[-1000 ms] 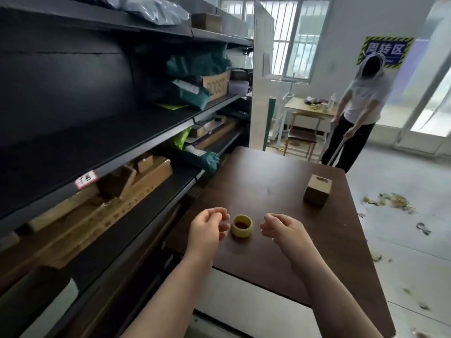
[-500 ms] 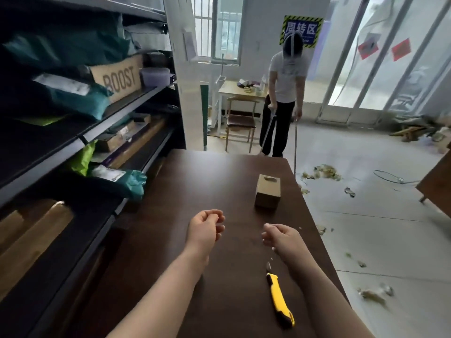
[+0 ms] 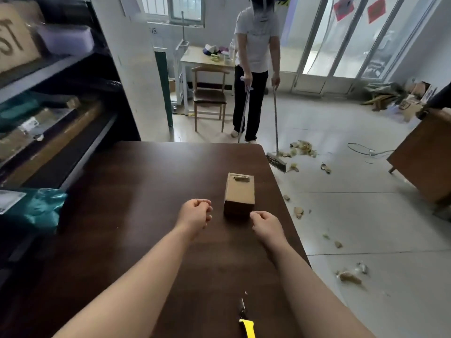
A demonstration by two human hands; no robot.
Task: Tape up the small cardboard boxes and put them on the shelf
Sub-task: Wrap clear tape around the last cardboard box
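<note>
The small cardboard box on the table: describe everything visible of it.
The small cardboard box is plain brown and closed, with a darker tab-like mark at the far end of its top. It sits flat on the dark wooden table, towards the right edge, near face in shadow. The left hand is apart from it; the right hand is close by its near right corner, contact unclear.

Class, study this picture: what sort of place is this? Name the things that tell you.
Probably a parcel storeroom or packing room: dark shelves hold a big carton and a teal mailer bag, a small cardboard box sits on the table, and cardboard lies heaped near the glass doors.
</note>
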